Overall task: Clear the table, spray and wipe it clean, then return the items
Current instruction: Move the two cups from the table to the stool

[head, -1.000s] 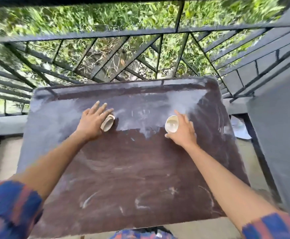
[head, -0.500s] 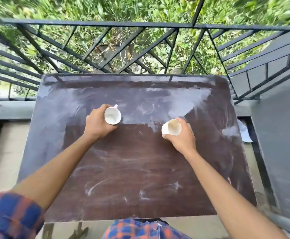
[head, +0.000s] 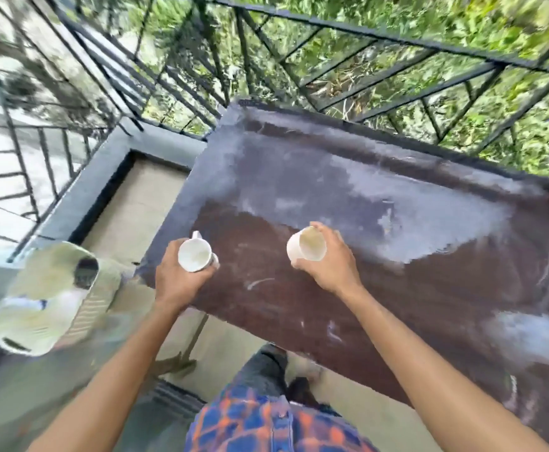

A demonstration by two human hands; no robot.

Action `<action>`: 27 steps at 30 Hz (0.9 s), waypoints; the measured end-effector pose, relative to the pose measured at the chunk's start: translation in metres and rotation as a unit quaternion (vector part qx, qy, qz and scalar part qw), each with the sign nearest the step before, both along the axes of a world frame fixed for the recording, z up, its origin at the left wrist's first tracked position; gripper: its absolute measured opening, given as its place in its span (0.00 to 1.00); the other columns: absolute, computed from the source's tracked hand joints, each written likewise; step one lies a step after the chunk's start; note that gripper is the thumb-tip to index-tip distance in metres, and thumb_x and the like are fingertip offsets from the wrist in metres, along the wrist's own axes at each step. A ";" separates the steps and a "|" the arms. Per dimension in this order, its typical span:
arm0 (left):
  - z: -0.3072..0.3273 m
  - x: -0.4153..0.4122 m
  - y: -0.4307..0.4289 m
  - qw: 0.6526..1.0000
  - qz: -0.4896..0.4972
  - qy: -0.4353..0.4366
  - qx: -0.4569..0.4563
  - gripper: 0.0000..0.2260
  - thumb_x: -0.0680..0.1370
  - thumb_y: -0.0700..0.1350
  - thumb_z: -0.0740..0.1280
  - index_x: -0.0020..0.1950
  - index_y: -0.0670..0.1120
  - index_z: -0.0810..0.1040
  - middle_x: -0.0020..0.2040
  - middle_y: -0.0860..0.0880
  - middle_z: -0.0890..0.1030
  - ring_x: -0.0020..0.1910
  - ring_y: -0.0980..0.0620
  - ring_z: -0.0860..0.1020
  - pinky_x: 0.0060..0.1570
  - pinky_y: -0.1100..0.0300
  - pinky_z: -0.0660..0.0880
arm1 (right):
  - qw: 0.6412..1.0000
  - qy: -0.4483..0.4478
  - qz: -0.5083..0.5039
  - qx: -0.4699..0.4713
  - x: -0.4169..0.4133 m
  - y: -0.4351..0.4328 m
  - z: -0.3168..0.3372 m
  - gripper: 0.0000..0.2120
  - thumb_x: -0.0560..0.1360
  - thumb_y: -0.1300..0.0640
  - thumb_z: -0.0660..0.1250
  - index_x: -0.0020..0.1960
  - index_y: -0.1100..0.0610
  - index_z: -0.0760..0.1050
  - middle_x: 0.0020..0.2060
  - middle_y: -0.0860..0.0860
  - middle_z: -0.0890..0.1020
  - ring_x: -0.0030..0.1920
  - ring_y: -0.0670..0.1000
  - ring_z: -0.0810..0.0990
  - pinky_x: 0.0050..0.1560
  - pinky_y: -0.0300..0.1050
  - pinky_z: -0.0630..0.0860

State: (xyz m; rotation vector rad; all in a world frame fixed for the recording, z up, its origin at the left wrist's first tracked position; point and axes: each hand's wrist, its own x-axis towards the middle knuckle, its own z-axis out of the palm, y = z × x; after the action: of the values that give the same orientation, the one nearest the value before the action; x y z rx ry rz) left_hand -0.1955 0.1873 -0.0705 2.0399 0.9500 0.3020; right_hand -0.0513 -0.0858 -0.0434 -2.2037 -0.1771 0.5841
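Head view, a balcony: at centre frame I see both hands over the near-left part of a dark brown table [head: 429, 288], each holding a cup. The left hand [head: 175, 282] has its fingers wrapped round a white mug [head: 196, 256]. The mug is mouth up, handle pointing toward the top of the frame, just at the table's left corner. The right hand [head: 332, 265], a little to the right, curls round a pale cup [head: 305, 247] (its inside looks faintly stained) that tips toward the left of the frame, above the tabletop. I cannot tell whether either cup touches the surface.

The tabletop runs from centre to the right edge, its far half filmed with whitish smears, its near half darker brown with a few pale streaks. A black metal railing [head: 397, 37] crosses the top of the frame just beyond the table's far edge, green foliage [head: 429, 14] behind it. At lower left, near the table's corner, sits a pale round object [head: 54, 295] too blurred for me to name. A grey ledge [head: 81, 197] and tan floor [head: 149, 197] lie between it and the railing. A plaid shirt [head: 266, 422] shows at bottom centre.
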 end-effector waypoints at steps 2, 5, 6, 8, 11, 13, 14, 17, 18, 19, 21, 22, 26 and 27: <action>-0.003 -0.036 0.021 0.999 0.050 -0.006 -0.017 0.23 0.62 0.60 0.80 0.51 0.62 0.74 0.46 0.59 0.81 0.47 0.54 0.82 0.50 0.51 0.79 | 0.999 -0.005 0.053 0.001 -0.015 0.034 0.004 0.42 0.62 0.47 0.80 0.73 0.40 0.67 0.67 0.44 0.72 0.64 0.51 0.74 0.56 0.41 0.66; -0.009 -0.085 0.049 0.991 0.124 -0.004 -0.046 0.27 0.59 0.61 0.78 0.55 0.59 0.74 0.44 0.63 0.81 0.41 0.66 0.79 0.43 0.64 0.74 | 0.992 -0.010 0.127 0.003 -0.038 0.084 0.010 0.41 0.63 0.48 0.80 0.72 0.42 0.67 0.61 0.39 0.70 0.64 0.49 0.74 0.56 0.40 0.65; -0.011 -0.100 0.057 0.987 0.148 -0.004 -0.065 0.30 0.58 0.61 0.77 0.57 0.57 0.74 0.44 0.62 0.81 0.42 0.65 0.79 0.43 0.64 0.74 | 0.988 -0.011 0.154 0.002 -0.046 0.101 0.011 0.41 0.63 0.48 0.80 0.73 0.42 0.67 0.62 0.40 0.70 0.64 0.49 0.73 0.57 0.40 0.66; -0.019 -0.129 0.076 0.980 0.184 0.012 -0.081 0.32 0.58 0.59 0.78 0.58 0.55 0.73 0.47 0.54 0.82 0.44 0.52 0.80 0.46 0.56 0.74 | 0.980 -0.012 0.200 -0.002 -0.062 0.138 0.010 0.40 0.63 0.48 0.79 0.73 0.42 0.68 0.63 0.43 0.71 0.62 0.50 0.74 0.58 0.40 0.66; -0.034 -0.164 0.102 0.971 0.222 0.060 -0.067 0.24 0.65 0.47 0.82 0.54 0.55 0.73 0.48 0.45 0.81 0.47 0.40 0.80 0.45 0.52 0.72 | 0.969 -0.007 0.247 0.010 -0.088 0.190 0.004 0.38 0.63 0.46 0.78 0.71 0.39 0.68 0.62 0.43 0.72 0.60 0.48 0.74 0.59 0.41 0.69; -0.046 -0.183 0.119 0.959 0.258 0.075 -0.085 0.22 0.68 0.46 0.82 0.56 0.52 0.76 0.50 0.44 0.82 0.50 0.39 0.80 0.50 0.48 0.76 | 0.959 -0.003 0.283 0.012 -0.106 0.229 -0.003 0.38 0.63 0.47 0.77 0.70 0.40 0.68 0.62 0.43 0.71 0.59 0.46 0.74 0.60 0.43 0.73; -0.052 -0.191 0.124 0.955 0.273 0.077 -0.091 0.22 0.68 0.46 0.82 0.57 0.50 0.77 0.53 0.43 0.82 0.52 0.39 0.80 0.53 0.46 0.77 | 0.952 -0.003 0.307 0.009 -0.113 0.246 -0.008 0.38 0.63 0.49 0.77 0.70 0.42 0.69 0.62 0.45 0.71 0.59 0.47 0.74 0.61 0.44 0.73; -0.074 -0.215 0.150 0.945 0.298 0.082 -0.106 0.23 0.68 0.44 0.82 0.60 0.47 0.78 0.56 0.44 0.81 0.54 0.41 0.79 0.53 0.49 0.75 | 0.922 0.000 0.385 -0.025 -0.137 0.307 -0.029 0.35 0.65 0.52 0.77 0.70 0.48 0.70 0.62 0.48 0.71 0.61 0.50 0.74 0.62 0.46 0.73; -0.081 -0.221 0.157 0.946 0.294 0.084 -0.107 0.24 0.68 0.43 0.82 0.60 0.47 0.78 0.56 0.44 0.81 0.54 0.41 0.79 0.51 0.52 0.73 | 0.911 0.000 0.411 -0.040 -0.145 0.326 -0.037 0.35 0.66 0.52 0.78 0.70 0.48 0.70 0.62 0.49 0.71 0.61 0.51 0.74 0.61 0.44 0.72; -0.087 -0.224 0.160 0.949 0.283 0.090 -0.105 0.24 0.67 0.42 0.82 0.60 0.46 0.78 0.55 0.45 0.81 0.54 0.41 0.79 0.50 0.53 0.72 | 0.899 -0.006 0.435 -0.054 -0.151 0.339 -0.045 0.35 0.66 0.52 0.78 0.70 0.49 0.70 0.61 0.50 0.72 0.62 0.52 0.73 0.61 0.42 0.70; -0.100 -0.234 0.168 0.947 0.285 0.094 -0.115 0.23 0.68 0.41 0.82 0.59 0.46 0.78 0.55 0.45 0.81 0.54 0.41 0.79 0.49 0.52 0.73 | 0.868 -0.020 0.488 -0.087 -0.164 0.370 -0.060 0.34 0.67 0.52 0.77 0.71 0.50 0.69 0.62 0.52 0.73 0.64 0.54 0.71 0.61 0.40 0.67; -0.106 -0.237 0.171 0.945 0.291 0.089 -0.120 0.23 0.68 0.40 0.82 0.59 0.47 0.78 0.55 0.46 0.81 0.54 0.41 0.79 0.49 0.53 0.72 | 0.853 -0.024 0.510 -0.106 -0.169 0.383 -0.067 0.34 0.68 0.52 0.77 0.71 0.50 0.69 0.62 0.53 0.74 0.65 0.55 0.71 0.62 0.42 0.68; -0.127 -0.240 0.179 0.934 0.318 0.090 -0.139 0.24 0.69 0.42 0.80 0.55 0.62 0.74 0.52 0.53 0.80 0.54 0.43 0.77 0.45 0.59 0.66 | 0.821 -0.033 0.544 -0.170 -0.181 0.424 -0.092 0.30 0.71 0.51 0.74 0.70 0.49 0.68 0.60 0.55 0.74 0.62 0.57 0.75 0.60 0.48 0.72; -0.132 -0.241 0.181 0.931 0.323 0.094 -0.142 0.24 0.69 0.43 0.80 0.56 0.62 0.73 0.51 0.53 0.80 0.54 0.43 0.76 0.45 0.57 0.67 | 0.816 -0.038 0.546 -0.186 -0.183 0.432 -0.099 0.29 0.71 0.52 0.73 0.69 0.49 0.68 0.60 0.55 0.74 0.62 0.57 0.75 0.60 0.48 0.73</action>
State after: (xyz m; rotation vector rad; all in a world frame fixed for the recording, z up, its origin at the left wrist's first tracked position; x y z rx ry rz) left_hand -0.4365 0.3681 -0.2026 1.4637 1.6755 0.2949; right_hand -0.2342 0.3466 -0.1425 -2.3316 -1.5530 1.2078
